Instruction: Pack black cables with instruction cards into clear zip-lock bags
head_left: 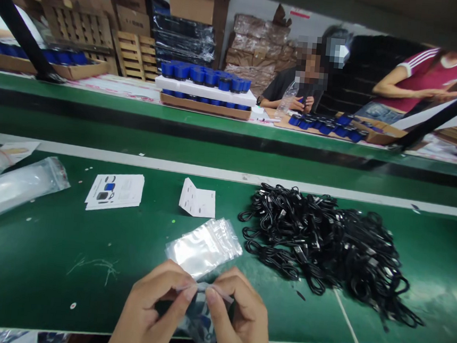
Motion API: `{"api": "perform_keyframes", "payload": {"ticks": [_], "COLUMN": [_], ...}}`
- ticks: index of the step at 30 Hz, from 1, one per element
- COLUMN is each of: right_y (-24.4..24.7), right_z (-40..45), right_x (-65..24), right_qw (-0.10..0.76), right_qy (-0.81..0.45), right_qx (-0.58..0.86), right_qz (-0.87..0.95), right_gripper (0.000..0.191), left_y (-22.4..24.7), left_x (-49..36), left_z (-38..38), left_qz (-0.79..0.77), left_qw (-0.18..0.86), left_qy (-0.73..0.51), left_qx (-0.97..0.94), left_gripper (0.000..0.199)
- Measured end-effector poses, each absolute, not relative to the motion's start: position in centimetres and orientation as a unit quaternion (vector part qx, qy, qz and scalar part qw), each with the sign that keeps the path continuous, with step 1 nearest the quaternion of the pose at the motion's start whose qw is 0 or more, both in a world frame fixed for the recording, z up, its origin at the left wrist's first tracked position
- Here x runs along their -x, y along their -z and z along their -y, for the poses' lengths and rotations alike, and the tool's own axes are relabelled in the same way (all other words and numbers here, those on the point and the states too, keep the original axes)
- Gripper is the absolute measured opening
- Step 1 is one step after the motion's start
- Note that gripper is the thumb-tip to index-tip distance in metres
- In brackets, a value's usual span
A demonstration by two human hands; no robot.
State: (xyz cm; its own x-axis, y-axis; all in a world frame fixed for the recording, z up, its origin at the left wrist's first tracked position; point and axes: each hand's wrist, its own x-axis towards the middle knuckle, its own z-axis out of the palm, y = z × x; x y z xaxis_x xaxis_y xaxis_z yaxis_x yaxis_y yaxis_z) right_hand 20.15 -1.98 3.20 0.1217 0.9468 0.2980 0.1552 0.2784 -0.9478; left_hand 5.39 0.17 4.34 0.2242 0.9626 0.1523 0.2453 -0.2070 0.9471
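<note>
At the front edge of the green table, my left hand (159, 299) and my right hand (240, 306) pinch the top edge of a clear plastic bag (202, 318) between thumbs and fingers. Something dark shows through the bag, too obscured to name. Just beyond my fingers lies a fanned stack of clear zip bags (206, 247). Behind that stack stands a folded white leaflet (199, 200). To the right spreads a large heap of coiled black cables (314, 238).
Printed leaflets (115, 191) lie stacked on the left, near a long plastic bag (19, 188). A raised shelf (123, 90) across the back holds blue-and-black items (204, 77) on a white tray. Two people (295, 86) work behind it, with more blue items (326, 126) before them.
</note>
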Motion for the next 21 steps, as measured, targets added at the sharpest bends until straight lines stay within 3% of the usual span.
{"api": "perform_keyframes", "payload": {"ticks": [6, 18, 21], "right_y": [-3.5, -2.0, -1.0], "right_z": [1.9, 2.5, 2.7], "right_x": [-20.3, -20.1, -19.5], "right_qw": [0.536, 0.51, 0.526], "right_qy": [-0.342, -0.223, -0.281], "right_qx": [0.494, 0.447, 0.429], "right_qz": [0.592, 0.7, 0.679], "right_gripper": [0.023, 0.012, 0.008], "left_y": [-4.4, -4.2, -4.0], "left_x": [-5.1, -3.8, -2.7], "left_z": [-0.3, 0.4, 1.3], "left_qz": [-0.48, -0.476, -0.494], "left_qw": [0.445, 0.414, 0.41], "left_qy": [-0.345, -0.362, -0.354], "left_qx": [-0.673, -0.686, -0.68], "left_gripper": [0.02, 0.021, 0.021]}}
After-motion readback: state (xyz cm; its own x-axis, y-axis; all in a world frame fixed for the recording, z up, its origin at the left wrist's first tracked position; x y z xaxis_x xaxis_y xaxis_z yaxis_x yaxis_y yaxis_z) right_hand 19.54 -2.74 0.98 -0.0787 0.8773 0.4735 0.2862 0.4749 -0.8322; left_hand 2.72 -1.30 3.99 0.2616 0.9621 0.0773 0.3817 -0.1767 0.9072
